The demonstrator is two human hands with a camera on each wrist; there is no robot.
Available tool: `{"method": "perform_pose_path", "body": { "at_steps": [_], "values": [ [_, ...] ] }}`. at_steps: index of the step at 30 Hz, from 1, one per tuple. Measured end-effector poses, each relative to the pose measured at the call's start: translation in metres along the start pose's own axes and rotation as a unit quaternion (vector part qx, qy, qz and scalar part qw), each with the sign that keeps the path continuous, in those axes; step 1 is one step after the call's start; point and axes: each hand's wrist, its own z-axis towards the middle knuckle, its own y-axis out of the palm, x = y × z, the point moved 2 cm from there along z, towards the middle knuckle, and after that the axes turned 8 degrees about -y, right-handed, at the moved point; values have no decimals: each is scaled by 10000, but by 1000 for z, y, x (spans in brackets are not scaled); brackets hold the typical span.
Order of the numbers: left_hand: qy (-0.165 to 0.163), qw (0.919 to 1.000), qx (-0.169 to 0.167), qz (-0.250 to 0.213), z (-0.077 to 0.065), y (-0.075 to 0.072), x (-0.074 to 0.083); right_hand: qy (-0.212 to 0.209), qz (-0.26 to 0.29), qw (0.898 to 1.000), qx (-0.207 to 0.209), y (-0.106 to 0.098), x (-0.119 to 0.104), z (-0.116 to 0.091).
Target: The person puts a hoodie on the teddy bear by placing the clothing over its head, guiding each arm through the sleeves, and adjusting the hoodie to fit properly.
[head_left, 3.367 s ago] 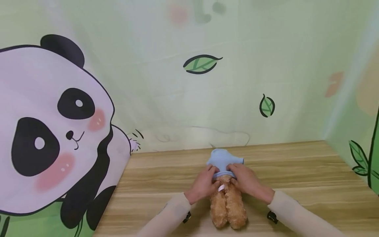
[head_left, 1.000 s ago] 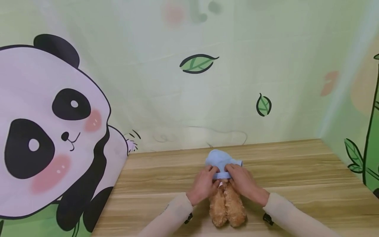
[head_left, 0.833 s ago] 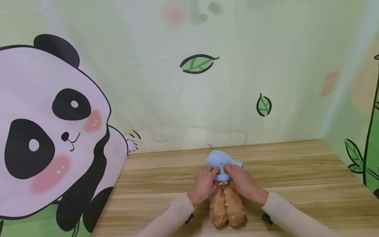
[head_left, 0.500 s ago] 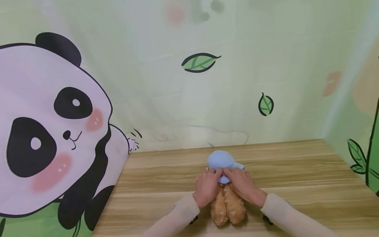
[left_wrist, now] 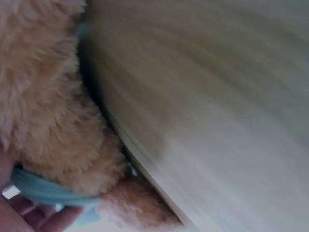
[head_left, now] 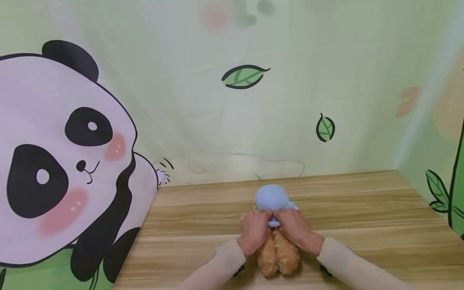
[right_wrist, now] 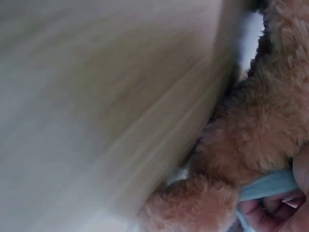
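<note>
A brown plush toy (head_left: 268, 257) lies on the tabletop, its two furry legs pointing toward me. Over its upper part sits a light blue doll garment (head_left: 272, 196), rounded at the far end, with a short sleeve-like part sticking out to the right. My left hand (head_left: 255, 230) pinches the garment's near edge from the left. From the right, my right hand (head_left: 297, 228) pinches the same edge, close beside the other hand. Both wrist views show fur and a stretched band of blue cloth (left_wrist: 48, 188) between curled fingers (right_wrist: 270, 217). The toy's head cannot be made out.
The wood-grain table (head_left: 362, 217) extends to both sides. A pale green cloth backdrop printed with a panda (head_left: 65, 161) and leaves (head_left: 245, 76) rises behind and beside it. Dark wrist straps (head_left: 325, 270) show under the cream sleeves (head_left: 217, 268).
The garment's near edge has come toward me over the toy, and a small white tag is now hidden. My hands have drawn closer together, and the cloth's far end looks rounder and tighter.
</note>
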Motion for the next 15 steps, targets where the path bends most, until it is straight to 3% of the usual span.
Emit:
{"method": "perform_pose_path", "body": {
  "at_steps": [7,15],
  "values": [
    [408,9961,-218,-757,-5,-15,-12,-109,-219,9995,-224,-17,0,-5],
    [909,9914,-285,-893,-15,-19,-18,-192,261,9993,-193,-28,2,-17]
  ]
}}
